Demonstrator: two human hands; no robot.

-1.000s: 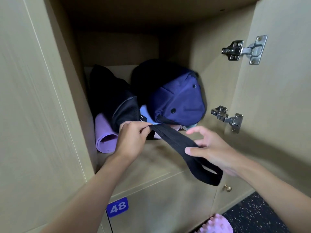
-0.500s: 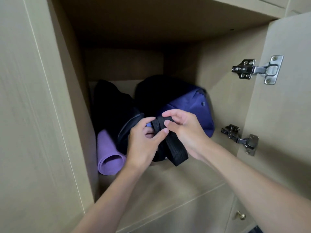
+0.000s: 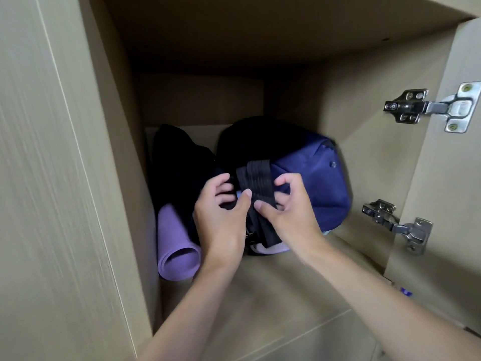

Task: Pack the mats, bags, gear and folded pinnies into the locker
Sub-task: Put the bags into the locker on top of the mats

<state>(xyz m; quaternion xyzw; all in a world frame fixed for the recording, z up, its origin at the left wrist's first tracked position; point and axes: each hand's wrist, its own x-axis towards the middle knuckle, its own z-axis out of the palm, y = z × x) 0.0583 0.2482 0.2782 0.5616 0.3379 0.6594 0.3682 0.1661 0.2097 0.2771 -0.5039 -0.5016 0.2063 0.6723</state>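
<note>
So the strap (image 3: 256,179) is pinched by left hand (image 3: 221,217) and right hand (image 3: 289,213), probably to get tucked onto the bag (image 3: 312,183) behind the fingers.

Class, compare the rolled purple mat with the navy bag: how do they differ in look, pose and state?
The rolled purple mat is a pale, tight tube; the navy bag is a dark, rounded bulge. The mat lies by the left wall, open end facing out; the bag sits to the right. The left hand and right hand pinch the black strap at the bag; neither holds the mat. Both rest inside the locker.
</note>
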